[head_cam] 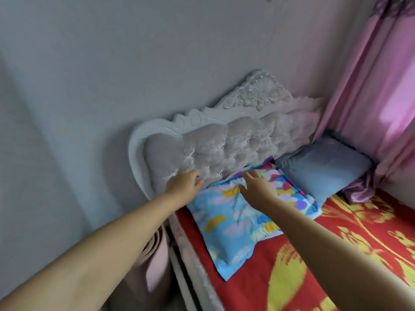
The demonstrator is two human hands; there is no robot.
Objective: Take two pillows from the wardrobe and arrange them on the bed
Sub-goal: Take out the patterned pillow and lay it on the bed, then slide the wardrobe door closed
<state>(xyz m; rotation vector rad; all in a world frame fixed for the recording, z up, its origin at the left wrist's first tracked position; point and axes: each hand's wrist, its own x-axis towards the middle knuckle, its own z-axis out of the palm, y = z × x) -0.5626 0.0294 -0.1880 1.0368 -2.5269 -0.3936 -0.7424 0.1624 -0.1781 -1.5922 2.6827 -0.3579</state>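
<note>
A light-blue pillow with colourful cloud shapes (pixel 235 223) lies flat at the head of the bed (pixel 280 277), which has a red and yellow cover. To its right a plain grey-blue pillow (pixel 323 169) leans by the headboard. My left hand (pixel 185 184) is at the patterned pillow's far left corner, fingers curled against the headboard; whether it pinches the fabric is unclear. My right hand (pixel 258 188) hovers over or rests on the pillow's upper middle with fingers spread, holding nothing.
A white tufted headboard (pixel 224 147) stands against the grey wall. Pink curtains (pixel 381 97) hang at the right, with purple cloth (pixel 361 189) bunched under them. A pink rolled mat (pixel 155 261) stands between the bed's left side and the wall.
</note>
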